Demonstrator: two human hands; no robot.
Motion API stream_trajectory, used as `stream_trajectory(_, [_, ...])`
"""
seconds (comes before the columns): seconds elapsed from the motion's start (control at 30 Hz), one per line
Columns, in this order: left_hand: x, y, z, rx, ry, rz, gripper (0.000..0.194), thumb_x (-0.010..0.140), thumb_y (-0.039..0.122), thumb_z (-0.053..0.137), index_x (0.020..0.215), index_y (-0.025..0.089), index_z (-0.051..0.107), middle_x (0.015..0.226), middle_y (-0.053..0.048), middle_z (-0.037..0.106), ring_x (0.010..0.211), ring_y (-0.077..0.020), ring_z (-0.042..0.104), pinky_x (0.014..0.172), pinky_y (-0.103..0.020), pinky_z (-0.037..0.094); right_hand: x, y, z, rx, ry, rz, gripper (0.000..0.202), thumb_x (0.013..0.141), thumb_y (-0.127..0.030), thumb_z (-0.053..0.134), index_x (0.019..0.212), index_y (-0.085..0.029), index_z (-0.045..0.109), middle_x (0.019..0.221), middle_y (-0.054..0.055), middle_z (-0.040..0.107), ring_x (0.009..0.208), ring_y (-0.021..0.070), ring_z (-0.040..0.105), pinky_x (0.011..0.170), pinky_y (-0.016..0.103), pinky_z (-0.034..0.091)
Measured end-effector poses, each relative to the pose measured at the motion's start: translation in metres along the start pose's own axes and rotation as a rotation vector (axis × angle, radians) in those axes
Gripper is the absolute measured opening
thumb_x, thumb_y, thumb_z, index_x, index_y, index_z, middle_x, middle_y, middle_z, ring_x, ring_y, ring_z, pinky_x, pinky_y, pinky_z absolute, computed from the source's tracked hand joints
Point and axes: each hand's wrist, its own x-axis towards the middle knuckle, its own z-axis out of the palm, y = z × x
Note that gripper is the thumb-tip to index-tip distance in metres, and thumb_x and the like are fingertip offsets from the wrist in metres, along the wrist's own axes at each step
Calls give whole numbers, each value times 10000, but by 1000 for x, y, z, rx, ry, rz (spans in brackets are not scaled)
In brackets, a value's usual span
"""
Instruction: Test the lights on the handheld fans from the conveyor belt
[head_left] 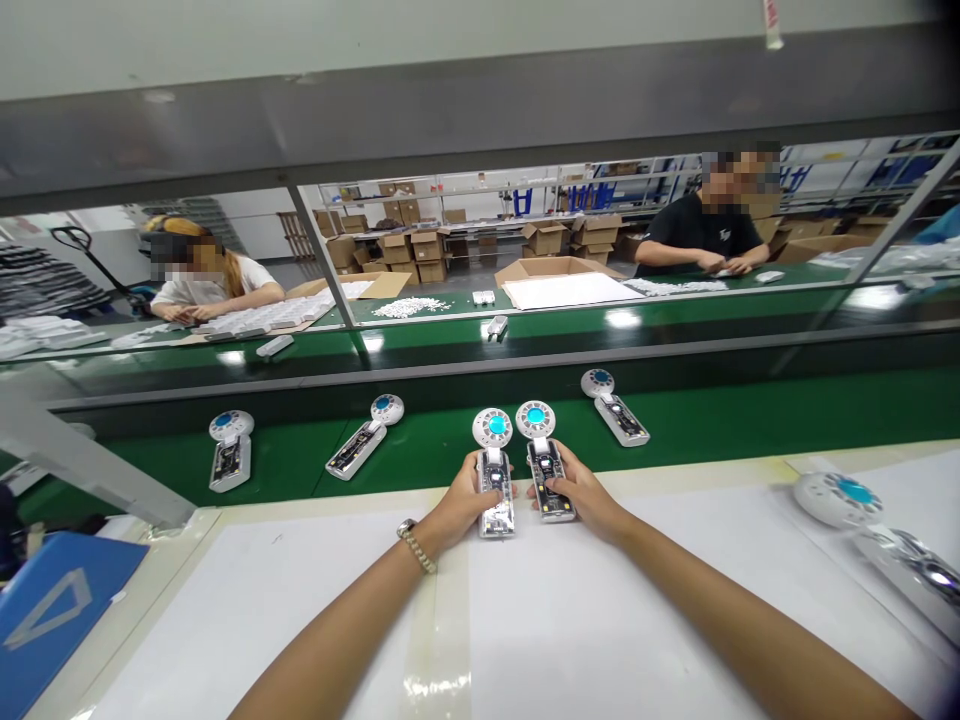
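Note:
My left hand (469, 495) is closed round a white handheld device (495, 428) with a round head, a blue-green centre and a clear-faced handle showing a circuit board. In my right hand (589, 490) is a matching device (535, 420), thumb resting on its handle. The two devices are upright side by side with a small gap between their heads, over the near edge of the green belt. A watch and a beaded bracelet (416, 547) circle my left wrist. The undersides of both handles are hidden by my fingers.
Similar devices lie on the green belt (285, 455): one far left (230, 462), one left (357, 450), one right (621, 418). Another (900, 550) sits on the white table at right. A blue folder (67, 610) lies left. Two people work across the line, behind a metal frame.

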Motion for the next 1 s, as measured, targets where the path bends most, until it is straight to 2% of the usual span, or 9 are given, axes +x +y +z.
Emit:
stream_trajectory(0.27, [0,0,0,46,-25,10,558,619,180,730,1057,202,386,1124,-106,502,881,-214,598,704,-335,477,1,1,0,-19,-24,-30,669,692,-235,612,1255,-278,253,915,17,587,773,203,627,687,369,518])
stream_trajectory(0.47, [-1,1,0,43,-23,-7,579,614,202,740,1068,209,381,1174,-124,489,915,-231,593,684,-323,480,-1,-1,1,-29,-24,-4,693,684,-239,613,1267,-269,238,876,12,602,677,178,631,659,345,509])
stream_trajectory(0.83, [-1,1,1,12,-9,-4,583,591,185,762,1061,206,418,1173,-120,517,906,-224,601,750,-346,478,3,7,-5,6,-39,-44,649,699,-237,619,1250,-302,281,990,27,572,804,205,632,696,364,526])
stream_trajectory(0.93, [-2,4,1,-12,-33,11,606,582,163,763,1093,205,441,1233,-123,487,968,-238,580,760,-326,479,2,5,-4,32,-50,-51,678,670,-224,650,1235,-298,284,992,28,586,784,205,636,689,370,523])
stream_trajectory(1.0, [-3,7,2,-71,-55,32,630,584,155,759,1130,218,452,1274,-107,461,1020,-241,554,794,-334,479,0,2,-3,61,-56,-50,632,637,-224,676,1177,-274,349,935,24,615,735,201,637,660,358,519])
